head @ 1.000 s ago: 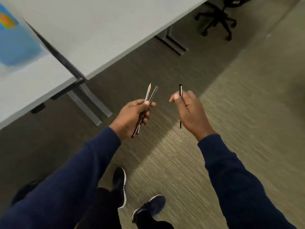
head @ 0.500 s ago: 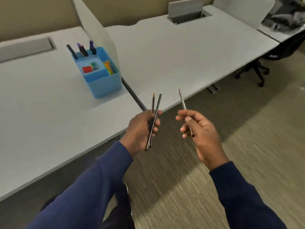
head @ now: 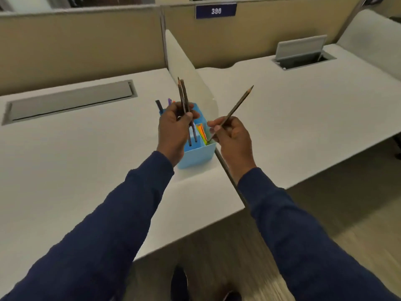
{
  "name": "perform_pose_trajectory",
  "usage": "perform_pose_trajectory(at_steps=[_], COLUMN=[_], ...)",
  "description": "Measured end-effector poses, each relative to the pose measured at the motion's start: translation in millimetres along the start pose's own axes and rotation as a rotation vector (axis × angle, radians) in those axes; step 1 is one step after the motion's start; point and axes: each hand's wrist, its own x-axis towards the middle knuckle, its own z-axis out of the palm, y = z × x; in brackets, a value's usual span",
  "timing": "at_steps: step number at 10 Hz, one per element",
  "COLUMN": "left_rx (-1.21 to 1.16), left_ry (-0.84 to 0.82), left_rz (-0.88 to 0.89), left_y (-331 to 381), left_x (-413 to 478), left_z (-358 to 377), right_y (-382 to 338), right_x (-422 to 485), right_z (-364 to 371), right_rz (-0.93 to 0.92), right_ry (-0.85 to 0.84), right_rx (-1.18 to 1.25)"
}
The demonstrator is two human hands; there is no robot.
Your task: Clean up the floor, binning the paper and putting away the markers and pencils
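Note:
My left hand [head: 172, 132] grips two dark pencils [head: 183, 94], held nearly upright with their lower ends over the blue desk organiser [head: 196, 156]. My right hand [head: 233, 140] holds a single pencil [head: 238, 104], tilted up to the right, its lower end by the organiser's right rim. The organiser stands on the white desk [head: 86, 159] and holds markers [head: 159, 105] at the back and bright coloured sticks [head: 201, 131] in a side compartment. Both hands hover just above it.
A low white divider [head: 188, 77] runs between the two desks just behind the organiser. A closed grey cable tray [head: 69, 101] lies at the left and an open one [head: 301, 53] at the right. Tan partition walls stand behind. Carpeted floor and my shoes show below.
My view has risen from the floor to the desks. Both hands have moved forward with their pencils and now hover over the blue organiser, which was farther left before.

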Motion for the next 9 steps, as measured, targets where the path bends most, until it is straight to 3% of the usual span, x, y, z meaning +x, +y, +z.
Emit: perform_pose_trajectory(at_steps=[1,3,6,9], left_rx=[0.084,0.107,0.226,0.285], left_ry=[0.021,0.039,0.011,0.006], left_rz=[0.013,-0.074,-0.092,-0.045], left_y=[-17.4,-51.9,-63.1,-49.9], left_x=[13.0,19.1,18.6,7.4], left_z=[2.0,3.2,0.9,-20.6], right_y=[13.6,46.8,39.8,32.6], right_x=[25.2,45.7,51.8,16.6], right_z=[19.3,27.7,29.3,22.1], right_rz=[-0.085,-0.031,0.0,0.018], right_ry=[-0.027,-0.178,-0.19,-0.111], right_rx=[-0.237,-0.571,-0.705,-0.622])
